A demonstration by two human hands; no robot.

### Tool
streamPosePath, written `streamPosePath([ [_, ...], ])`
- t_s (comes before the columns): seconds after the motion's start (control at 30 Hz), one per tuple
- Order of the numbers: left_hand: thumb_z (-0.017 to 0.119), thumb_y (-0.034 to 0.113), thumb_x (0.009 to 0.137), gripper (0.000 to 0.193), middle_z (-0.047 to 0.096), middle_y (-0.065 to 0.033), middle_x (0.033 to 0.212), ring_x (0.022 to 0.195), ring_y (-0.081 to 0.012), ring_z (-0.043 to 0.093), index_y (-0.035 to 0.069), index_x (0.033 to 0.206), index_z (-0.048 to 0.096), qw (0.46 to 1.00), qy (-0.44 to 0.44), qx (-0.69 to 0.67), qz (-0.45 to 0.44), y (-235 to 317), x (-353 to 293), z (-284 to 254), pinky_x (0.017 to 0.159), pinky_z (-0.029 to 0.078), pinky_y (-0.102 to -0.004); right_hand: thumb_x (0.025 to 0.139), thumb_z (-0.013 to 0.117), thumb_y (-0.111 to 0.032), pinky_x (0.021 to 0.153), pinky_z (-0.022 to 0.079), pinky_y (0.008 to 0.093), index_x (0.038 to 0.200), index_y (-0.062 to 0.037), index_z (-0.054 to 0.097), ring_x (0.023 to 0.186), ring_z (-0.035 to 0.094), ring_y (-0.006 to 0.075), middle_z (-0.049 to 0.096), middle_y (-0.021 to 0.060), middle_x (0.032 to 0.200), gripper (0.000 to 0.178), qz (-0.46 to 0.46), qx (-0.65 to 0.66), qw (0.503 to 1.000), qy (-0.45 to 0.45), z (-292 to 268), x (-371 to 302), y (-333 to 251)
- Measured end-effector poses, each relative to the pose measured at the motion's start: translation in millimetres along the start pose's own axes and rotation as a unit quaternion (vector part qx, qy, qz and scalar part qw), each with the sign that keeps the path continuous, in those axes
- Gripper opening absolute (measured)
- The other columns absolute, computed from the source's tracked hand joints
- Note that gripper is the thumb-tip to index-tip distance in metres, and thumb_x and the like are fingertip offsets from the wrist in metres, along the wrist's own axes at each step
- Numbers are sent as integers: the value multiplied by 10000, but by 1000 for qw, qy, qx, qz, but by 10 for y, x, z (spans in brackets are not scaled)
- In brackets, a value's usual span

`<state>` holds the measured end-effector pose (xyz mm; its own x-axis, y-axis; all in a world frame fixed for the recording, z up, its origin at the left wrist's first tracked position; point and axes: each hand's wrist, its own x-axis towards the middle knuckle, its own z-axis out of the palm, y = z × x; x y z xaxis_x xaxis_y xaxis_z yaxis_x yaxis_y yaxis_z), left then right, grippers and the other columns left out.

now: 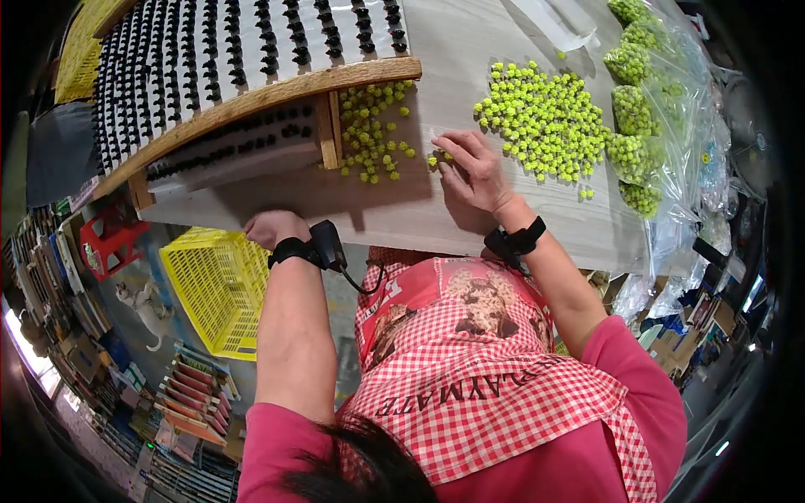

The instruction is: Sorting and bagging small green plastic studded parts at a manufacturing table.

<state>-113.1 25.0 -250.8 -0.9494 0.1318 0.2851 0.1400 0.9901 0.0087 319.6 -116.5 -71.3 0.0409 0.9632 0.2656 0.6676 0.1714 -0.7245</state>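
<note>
My left hand [277, 227] is at the table's front edge, just below the wooden-framed rack [251, 88]. Its fingers are curled in, and whatever they may hold is hidden. Over the table, my right hand [476, 172] reaches forward with thumb and fingers apart. A few small yellow-green knobbly pieces [433, 160] lie at its fingertips. To its right spreads a large pile of the same pieces [549, 121]; a smaller scatter [373, 138] lies beside the rack's right end. Rows of small black parts stand on the rack's white top, and more show on a lower level.
Clear plastic bags of green pieces [633, 109] line the table's right side. A white sheet-like piece [558, 23] lies at the far edge. Below on the left are a yellow crate [222, 289], a red stool [111, 243] and a cat [148, 310] on the floor.
</note>
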Motion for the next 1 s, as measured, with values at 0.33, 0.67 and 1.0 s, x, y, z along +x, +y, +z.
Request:
streamPosePath([
  [0.33,400,309,987,372,718,-145,1030,960,-360,678,67,1105,656,976,92,195,-24,-10,313,1202,858,534,-477,741,722,-155,886,459,407,1134,-137,652,1028,571,276,580,74,1107,400,-16,-121,993,-2,238,327,-78],
  [0.67,377,277,995,379,689,-184,1115,1017,-386,652,43,1178,613,976,-145,-160,-37,310,-896,-841,914,510,-486,803,698,-165,1032,382,445,1083,-108,656,1159,540,292,592,88,1208,289,43,-294,954,43,-481,-144,119],
  [1.0,356,288,993,428,592,-130,1339,1223,-324,556,62,1314,528,998,-52,-28,14,144,-485,-188,1047,422,-431,858,524,-218,1191,282,436,1205,-134,566,1430,336,241,430,36,1486,359,-248,-136,945,-167,651,423,-301],
])
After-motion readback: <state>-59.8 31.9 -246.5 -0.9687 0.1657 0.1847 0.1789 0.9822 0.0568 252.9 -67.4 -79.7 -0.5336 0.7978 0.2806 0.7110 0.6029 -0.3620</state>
